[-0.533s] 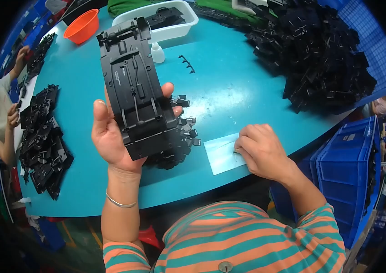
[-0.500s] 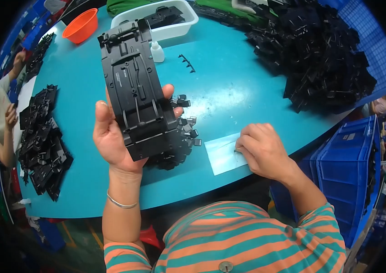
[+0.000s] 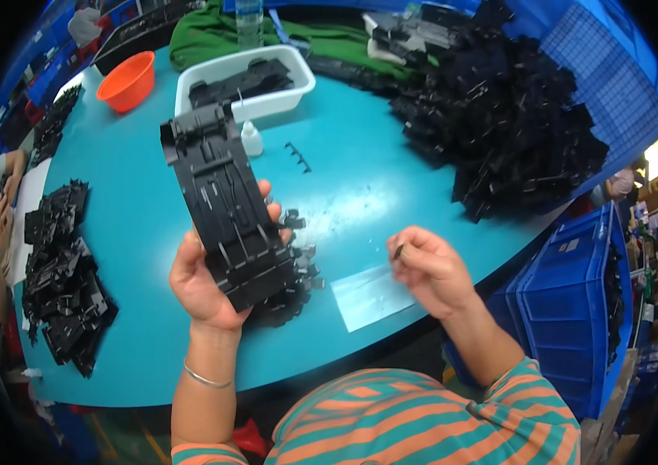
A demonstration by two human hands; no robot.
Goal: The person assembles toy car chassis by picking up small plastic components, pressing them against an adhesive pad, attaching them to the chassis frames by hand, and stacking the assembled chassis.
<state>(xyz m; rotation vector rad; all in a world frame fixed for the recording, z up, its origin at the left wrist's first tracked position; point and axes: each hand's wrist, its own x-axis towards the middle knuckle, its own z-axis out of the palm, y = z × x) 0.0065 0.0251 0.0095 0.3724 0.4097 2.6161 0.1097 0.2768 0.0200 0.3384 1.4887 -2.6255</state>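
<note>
The left hand (image 3: 212,294), fingers clamped round the long black plastic moulding (image 3: 225,200), needs steadiness; the right hand (image 3: 433,271), fingers pinching a small dark sliver (image 3: 399,251), lightness.

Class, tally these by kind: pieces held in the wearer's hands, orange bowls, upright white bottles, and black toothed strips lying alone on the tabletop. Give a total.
Held pieces: 2 (black panel in the left hand; small dark piece in the right hand)
Orange bowl: 1
Upright white bottle: 1
Black toothed strip lying alone: 1
Total: 5
</note>
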